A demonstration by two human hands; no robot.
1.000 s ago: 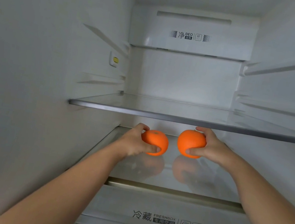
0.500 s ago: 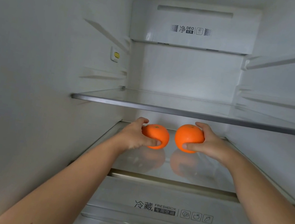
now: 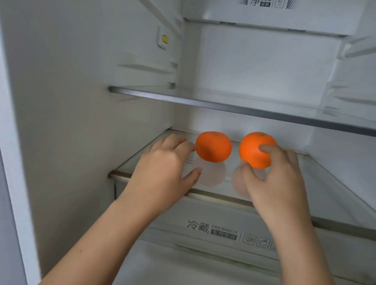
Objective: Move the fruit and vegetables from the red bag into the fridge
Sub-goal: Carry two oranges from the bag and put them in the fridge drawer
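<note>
Two oranges sit side by side on the fridge's lower glass shelf [image 3: 329,192]. The left orange [image 3: 213,147] rests free; my left hand [image 3: 164,171] hovers just left of and in front of it, fingers spread, holding nothing. The right orange [image 3: 251,148] also rests on the glass. My right hand [image 3: 277,188] is in front of it on its right, fingers apart, with the index fingertip overlapping the fruit and the thumb below it. The red bag is out of view.
An upper glass shelf [image 3: 262,112] spans the fridge above the oranges and carries nothing. A clear crisper drawer [image 3: 216,232] sits under the lower shelf. White fridge walls close in on the left [image 3: 76,97] and right.
Both hands have let go of their oranges and drawn back toward me. The oranges now rest on the lower shelf. My view has tilted downward.
</note>
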